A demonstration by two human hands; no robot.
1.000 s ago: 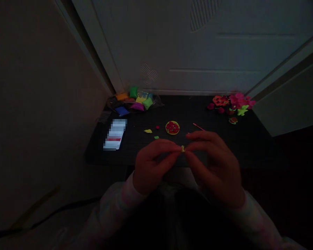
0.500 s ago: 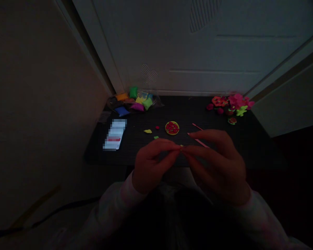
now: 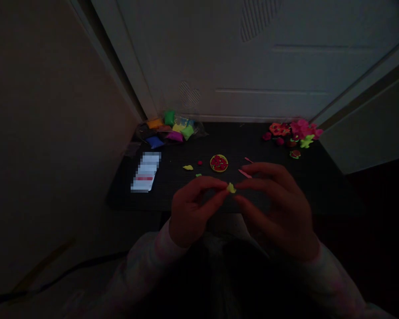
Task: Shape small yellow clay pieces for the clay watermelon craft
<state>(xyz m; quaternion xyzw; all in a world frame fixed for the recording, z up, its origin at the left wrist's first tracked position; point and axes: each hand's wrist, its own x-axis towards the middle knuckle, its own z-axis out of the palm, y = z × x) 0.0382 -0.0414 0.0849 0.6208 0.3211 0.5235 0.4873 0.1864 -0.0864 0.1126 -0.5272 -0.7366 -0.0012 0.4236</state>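
A yellow lump [image 3: 232, 188] sits between both hands; the left hand [image 3: 193, 210] pinches it, the right hand [image 3: 279, 210] has its grip parted beside it; probably light, soft, easily dented; best held gently by an edge.

My left grip [image 3: 190, 213] pinches, thumb tip close to forefinger. My right grip [image 3: 281, 212] faces it, thumb and curved fingers parted. Both forearms [image 3: 334, 274] angle inward.
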